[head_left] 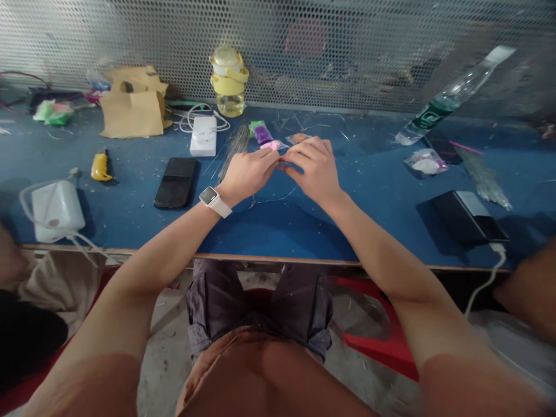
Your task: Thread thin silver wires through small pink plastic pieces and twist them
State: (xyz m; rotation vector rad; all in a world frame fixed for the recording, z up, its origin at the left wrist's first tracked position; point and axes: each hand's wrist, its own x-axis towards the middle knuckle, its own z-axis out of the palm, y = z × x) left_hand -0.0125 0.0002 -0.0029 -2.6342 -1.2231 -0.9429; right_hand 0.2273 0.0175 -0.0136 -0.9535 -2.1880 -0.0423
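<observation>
My left hand [254,175] and my right hand [313,168] meet fingertip to fingertip over the middle of the blue table. Both are closed in a pinch, and whatever sits between the fingers is too small and hidden to name. A thin wire [275,201] curves just below them; whether it reaches the fingers I cannot tell. Right behind the hands lie small bags of purple [262,133] and pink [273,145] soft material, and a clear bag with a brownish lump [299,138]. A bundle of thin wires [236,145] runs beside my left hand.
On the left are a black phone [176,183], white power bank [203,136], yellow cutter [101,166], brown paper bag [132,113] and white charger [58,211]. A yellow-lidded cup [229,87] stands by the mesh panel. Rightward are a tilted water bottle [447,104] and black box-shaped device [467,217]. People sit either side.
</observation>
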